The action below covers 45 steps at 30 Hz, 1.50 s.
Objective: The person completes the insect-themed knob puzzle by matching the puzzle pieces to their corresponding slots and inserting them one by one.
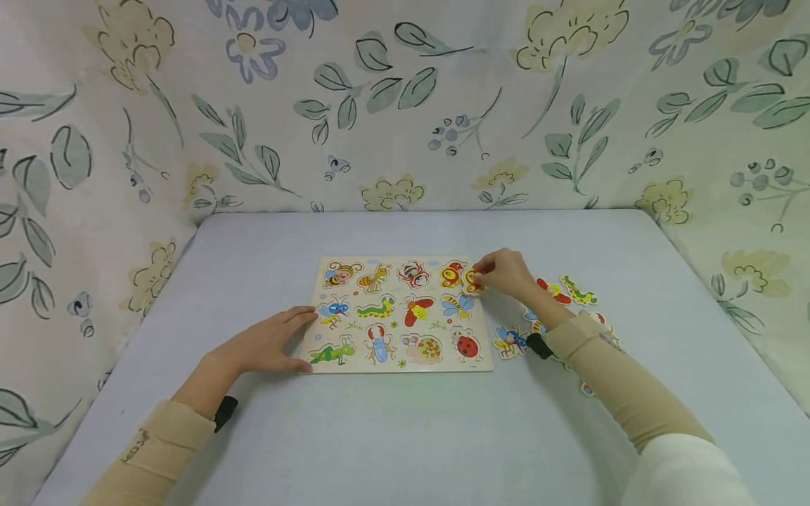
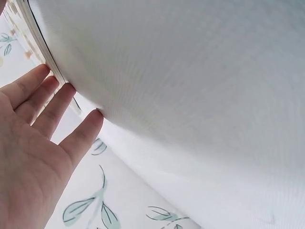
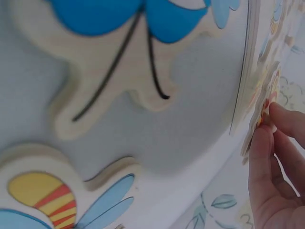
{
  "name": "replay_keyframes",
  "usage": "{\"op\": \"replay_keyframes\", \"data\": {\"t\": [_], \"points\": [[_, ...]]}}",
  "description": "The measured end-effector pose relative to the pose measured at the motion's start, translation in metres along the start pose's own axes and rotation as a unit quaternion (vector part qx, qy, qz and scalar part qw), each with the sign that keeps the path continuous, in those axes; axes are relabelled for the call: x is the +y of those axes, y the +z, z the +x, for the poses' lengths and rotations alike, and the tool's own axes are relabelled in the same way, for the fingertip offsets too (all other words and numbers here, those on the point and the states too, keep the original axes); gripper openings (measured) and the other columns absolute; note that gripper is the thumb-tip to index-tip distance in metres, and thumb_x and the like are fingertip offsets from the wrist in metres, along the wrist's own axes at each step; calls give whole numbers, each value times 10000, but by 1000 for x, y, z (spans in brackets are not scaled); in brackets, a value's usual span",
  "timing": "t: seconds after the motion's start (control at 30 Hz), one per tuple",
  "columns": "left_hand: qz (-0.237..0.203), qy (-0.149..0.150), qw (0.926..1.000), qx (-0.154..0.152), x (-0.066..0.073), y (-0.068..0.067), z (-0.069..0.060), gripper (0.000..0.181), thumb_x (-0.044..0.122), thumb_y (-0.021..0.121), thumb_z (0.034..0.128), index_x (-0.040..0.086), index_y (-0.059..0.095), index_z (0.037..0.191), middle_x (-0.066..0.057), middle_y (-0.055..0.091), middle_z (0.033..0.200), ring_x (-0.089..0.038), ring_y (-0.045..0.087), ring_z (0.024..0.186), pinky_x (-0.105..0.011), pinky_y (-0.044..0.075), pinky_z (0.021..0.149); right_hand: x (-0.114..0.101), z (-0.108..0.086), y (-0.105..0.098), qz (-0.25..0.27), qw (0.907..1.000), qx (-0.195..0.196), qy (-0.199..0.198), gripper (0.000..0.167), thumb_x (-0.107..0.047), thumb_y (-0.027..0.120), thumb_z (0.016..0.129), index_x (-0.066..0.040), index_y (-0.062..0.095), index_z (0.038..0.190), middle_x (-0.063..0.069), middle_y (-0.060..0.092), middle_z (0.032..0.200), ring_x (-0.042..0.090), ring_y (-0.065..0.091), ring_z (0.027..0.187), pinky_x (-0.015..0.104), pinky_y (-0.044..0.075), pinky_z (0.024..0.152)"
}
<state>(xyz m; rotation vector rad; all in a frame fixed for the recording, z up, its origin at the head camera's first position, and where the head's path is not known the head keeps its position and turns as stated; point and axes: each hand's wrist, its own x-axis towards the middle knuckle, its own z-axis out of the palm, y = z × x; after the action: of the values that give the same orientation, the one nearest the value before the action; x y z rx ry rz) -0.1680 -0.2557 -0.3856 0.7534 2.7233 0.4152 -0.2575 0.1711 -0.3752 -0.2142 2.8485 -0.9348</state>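
The right hand [image 1: 506, 273] pinches a butterfly piece [image 1: 470, 282] by its right side, at the far right corner of the puzzle board [image 1: 361, 367]; the left hand [image 1: 268, 344], relaxed, touches the board's left edge. The piece looks light and stiff, likely easiest held by its rim.

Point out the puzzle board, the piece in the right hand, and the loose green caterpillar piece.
Puzzle board [image 1: 354, 368]: head view, bare strip along its near edge.
Held piece [image 1: 469, 284]: head view, printed face beside the fingertips.
Caterpillar piece [image 1: 579, 291]: head view, middle of its body.
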Motion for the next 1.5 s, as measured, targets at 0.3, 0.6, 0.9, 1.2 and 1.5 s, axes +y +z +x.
{"op": "replay_keyframes", "data": {"t": [0.3, 0.6, 0.9, 1.2, 1.5], "points": [[-63, 73, 10000, 14, 0, 0, -1, 911, 449, 792, 777, -51, 402, 1431, -222, 349, 1507, -455, 348, 1351, -584, 349, 1054, -9, 6, 4, -11, 9999, 111, -69, 199, -99, 703, 875, 55, 723, 999, 164, 705, 931, 246, 605, 797, 314, 511, 681], [-66, 89, 9999, 12, -1, 0, -1, 914, 466, 788, 777, -44, 404, 1432, -213, 348, 1510, -447, 349, 1353, -582, 353, 1052, -20, 12, 12, -77, 9997, 218, -82, 196, -102, 700, 874, 55, 727, 989, 166, 711, 935, 255, 617, 821, 323, 513, 684], [-69, 99, 9999, 16, -1, 0, -1, 911, 460, 789, 777, -46, 406, 1430, -216, 351, 1507, -449, 353, 1350, -582, 355, 1051, -27, 16, 15, -105, 9996, 247, -87, 195, -103, 698, 883, 57, 726, 991, 176, 710, 956, 278, 631, 853, 358, 525, 726], [-115, 97, 9999, -5, 0, 0, -1, 908, 444, 793, 779, -52, 401, 1432, -221, 344, 1510, -451, 343, 1355, -580, 345, 1060, -32, 18, 15, -144, 9996, 233, -109, 207, -116, 699, 891, 62, 719, 996, 185, 703, 974, 301, 626, 892, 390, 521, 765], [-103, 79, 9999, 16, 0, 0, -1, 916, 460, 788, 778, -45, 399, 1436, -209, 344, 1513, -445, 344, 1357, -576, 344, 1062, -35, 22, 17, -188, 9997, 163, -31, 219, -119, 714, 882, 73, 717, 986, 198, 701, 987, 325, 622, 932, 413, 515, 804]]}}
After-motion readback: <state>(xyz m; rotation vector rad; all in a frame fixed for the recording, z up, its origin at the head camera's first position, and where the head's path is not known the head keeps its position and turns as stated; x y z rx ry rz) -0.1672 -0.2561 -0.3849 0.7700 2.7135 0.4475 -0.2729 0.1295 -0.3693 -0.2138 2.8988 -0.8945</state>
